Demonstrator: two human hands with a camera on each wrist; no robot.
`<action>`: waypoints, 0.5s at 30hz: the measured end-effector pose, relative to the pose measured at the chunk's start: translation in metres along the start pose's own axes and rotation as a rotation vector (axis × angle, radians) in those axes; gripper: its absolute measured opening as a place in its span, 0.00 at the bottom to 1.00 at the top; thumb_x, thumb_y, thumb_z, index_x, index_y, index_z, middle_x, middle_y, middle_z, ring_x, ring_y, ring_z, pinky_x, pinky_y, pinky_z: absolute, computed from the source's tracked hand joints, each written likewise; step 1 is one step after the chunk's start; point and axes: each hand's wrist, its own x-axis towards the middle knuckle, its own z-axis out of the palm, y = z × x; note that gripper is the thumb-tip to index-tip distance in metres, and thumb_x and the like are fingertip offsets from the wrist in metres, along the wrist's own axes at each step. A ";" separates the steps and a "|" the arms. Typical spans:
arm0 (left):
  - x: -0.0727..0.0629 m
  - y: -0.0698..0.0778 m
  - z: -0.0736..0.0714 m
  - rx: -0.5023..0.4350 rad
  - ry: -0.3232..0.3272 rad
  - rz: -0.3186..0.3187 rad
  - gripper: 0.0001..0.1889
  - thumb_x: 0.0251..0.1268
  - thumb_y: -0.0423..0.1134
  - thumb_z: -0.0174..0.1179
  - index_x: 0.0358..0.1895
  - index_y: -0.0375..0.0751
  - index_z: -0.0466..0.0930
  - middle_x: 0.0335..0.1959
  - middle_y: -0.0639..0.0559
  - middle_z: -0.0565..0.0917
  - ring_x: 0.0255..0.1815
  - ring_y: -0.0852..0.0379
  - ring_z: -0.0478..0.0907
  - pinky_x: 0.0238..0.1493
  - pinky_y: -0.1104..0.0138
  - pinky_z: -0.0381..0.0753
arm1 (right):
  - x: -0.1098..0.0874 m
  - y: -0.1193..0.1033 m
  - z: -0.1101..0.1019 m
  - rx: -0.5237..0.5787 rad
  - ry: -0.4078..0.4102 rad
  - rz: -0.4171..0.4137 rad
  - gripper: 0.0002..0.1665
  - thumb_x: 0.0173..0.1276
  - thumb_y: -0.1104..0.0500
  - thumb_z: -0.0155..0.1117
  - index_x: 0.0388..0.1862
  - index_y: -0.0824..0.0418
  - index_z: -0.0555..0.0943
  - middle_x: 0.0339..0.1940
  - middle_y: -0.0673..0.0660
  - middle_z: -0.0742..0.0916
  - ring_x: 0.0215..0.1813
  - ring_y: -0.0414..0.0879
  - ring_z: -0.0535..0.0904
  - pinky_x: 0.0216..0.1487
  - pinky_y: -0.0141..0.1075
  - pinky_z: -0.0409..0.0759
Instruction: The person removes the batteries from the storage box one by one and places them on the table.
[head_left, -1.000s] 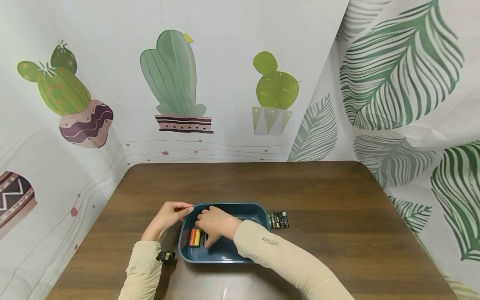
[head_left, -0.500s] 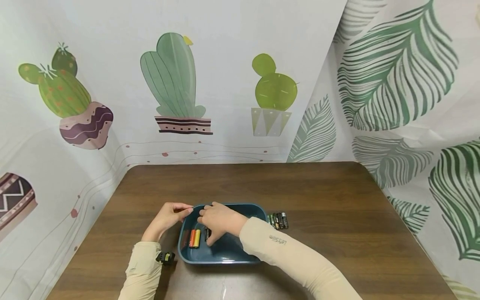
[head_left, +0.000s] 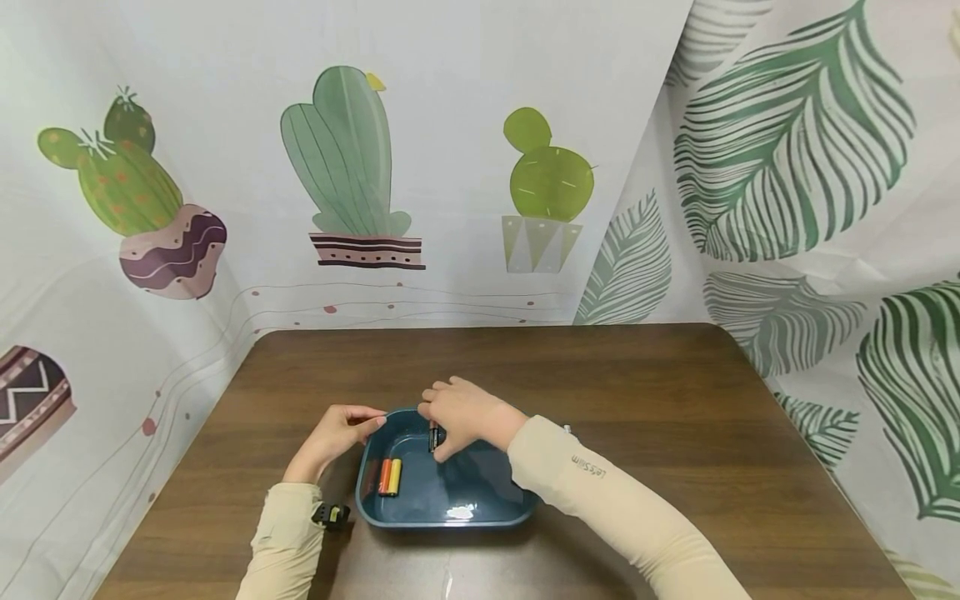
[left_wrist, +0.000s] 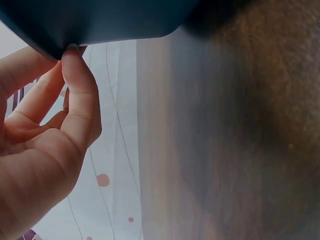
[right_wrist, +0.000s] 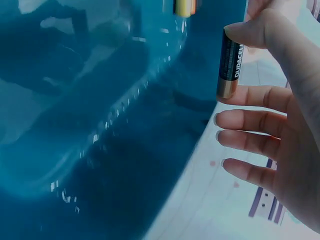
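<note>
My right hand [head_left: 468, 414] pinches a black and copper Duracell battery [right_wrist: 230, 65] by its ends, between thumb and index finger. It is over the far part of a dark blue rectangular tray [head_left: 450, 524]; the other three fingers stretch out free. With thumb and fingertips my left hand [left_wrist: 55, 120] pinches the tray's rim at its far left corner. Inside the tray, near the left wall, a red battery [head_left: 385, 477] and a yellow battery [head_left: 395, 477] lie side by side.
The tray stands on a brown wooden table [head_left: 637, 375]. Just right of it a battery end [head_left: 567, 429] peeks out from behind the right sleeve [head_left: 592, 475]. A printed cloth [head_left: 465, 167] hangs behind the table.
My right hand has lifted a black battery from beside the yellow one and carried it right and toward the far rim. Its sleeve now covers most of the batteries outside. My left hand has stayed put.
</note>
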 end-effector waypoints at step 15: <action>-0.002 0.003 0.001 0.009 0.009 -0.006 0.13 0.64 0.36 0.63 0.45 0.30 0.84 0.35 0.45 0.84 0.31 0.55 0.75 0.35 0.58 0.81 | -0.028 0.026 -0.006 0.033 0.043 0.030 0.26 0.52 0.37 0.73 0.43 0.51 0.82 0.38 0.47 0.80 0.44 0.43 0.72 0.51 0.41 0.73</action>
